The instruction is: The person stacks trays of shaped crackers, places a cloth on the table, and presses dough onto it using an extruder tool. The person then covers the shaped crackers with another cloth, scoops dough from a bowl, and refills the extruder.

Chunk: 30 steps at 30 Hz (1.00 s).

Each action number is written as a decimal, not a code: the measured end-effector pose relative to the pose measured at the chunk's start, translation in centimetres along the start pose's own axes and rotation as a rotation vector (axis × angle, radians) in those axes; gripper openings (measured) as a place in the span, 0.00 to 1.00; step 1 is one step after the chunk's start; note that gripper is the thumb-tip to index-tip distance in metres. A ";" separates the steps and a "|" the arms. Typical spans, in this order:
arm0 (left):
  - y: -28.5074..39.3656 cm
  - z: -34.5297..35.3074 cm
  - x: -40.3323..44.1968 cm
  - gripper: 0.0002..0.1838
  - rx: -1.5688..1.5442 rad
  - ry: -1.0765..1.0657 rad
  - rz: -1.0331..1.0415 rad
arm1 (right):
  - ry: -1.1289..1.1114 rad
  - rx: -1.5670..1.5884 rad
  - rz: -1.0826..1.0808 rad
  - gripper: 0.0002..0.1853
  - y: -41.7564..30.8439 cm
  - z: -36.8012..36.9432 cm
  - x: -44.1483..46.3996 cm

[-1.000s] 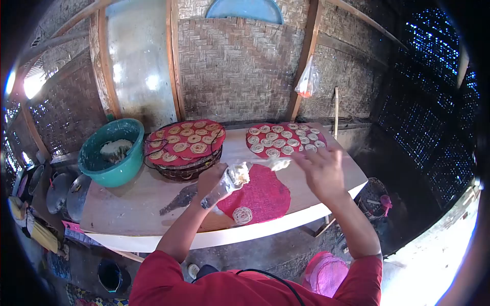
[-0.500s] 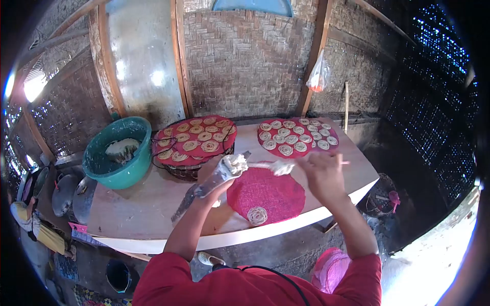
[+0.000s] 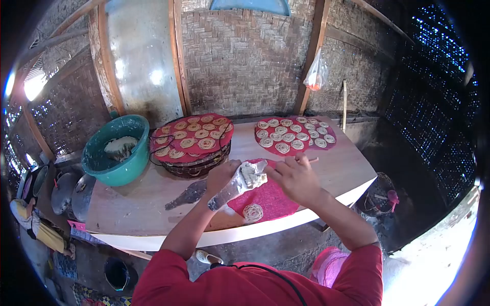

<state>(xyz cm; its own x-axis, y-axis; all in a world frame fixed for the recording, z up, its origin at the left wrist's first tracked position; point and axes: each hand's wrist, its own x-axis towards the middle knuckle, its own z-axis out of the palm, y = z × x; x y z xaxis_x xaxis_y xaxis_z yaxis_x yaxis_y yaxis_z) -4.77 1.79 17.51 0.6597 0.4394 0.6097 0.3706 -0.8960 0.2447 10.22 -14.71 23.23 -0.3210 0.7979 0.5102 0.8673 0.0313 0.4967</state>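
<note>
The pale table stretches right to its edge; a red cloth meets the near edge. Over its left side, the left hand clasps a dough-filled holder; the right hand's fingers pinch a thin stick.

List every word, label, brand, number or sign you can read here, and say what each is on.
No text is readable in this view.
Green basin: no lettering visible.
Hanging plastic bag: no legible marking.
Greyish pouch in the left hand: no legible print.
Pink-edged item by the table's left end: too small and blurred to tell whether it bears print.
</note>
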 end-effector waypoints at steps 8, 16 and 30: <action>-1.9 0.1 -1.1 0.15 0.067 -0.049 -0.114 | 0.082 -0.098 0.090 0.16 3.5 -6.1 -1.4; 2.1 -0.4 -1.6 0.18 -0.055 0.018 0.014 | 0.039 0.007 -0.023 0.13 0.3 -1.9 -1.8; 1.6 0.8 0.9 0.12 -0.083 0.171 0.068 | 0.432 0.938 0.677 0.16 -6.9 6.2 -2.5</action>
<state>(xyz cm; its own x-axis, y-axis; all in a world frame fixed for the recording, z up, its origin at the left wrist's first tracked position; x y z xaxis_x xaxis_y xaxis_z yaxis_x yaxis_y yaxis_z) -3.11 0.82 17.86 0.5581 0.3667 0.7443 0.2694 -0.9285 0.2555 7.41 -13.24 14.19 0.3539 0.5627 0.7471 0.7876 0.2516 -0.5625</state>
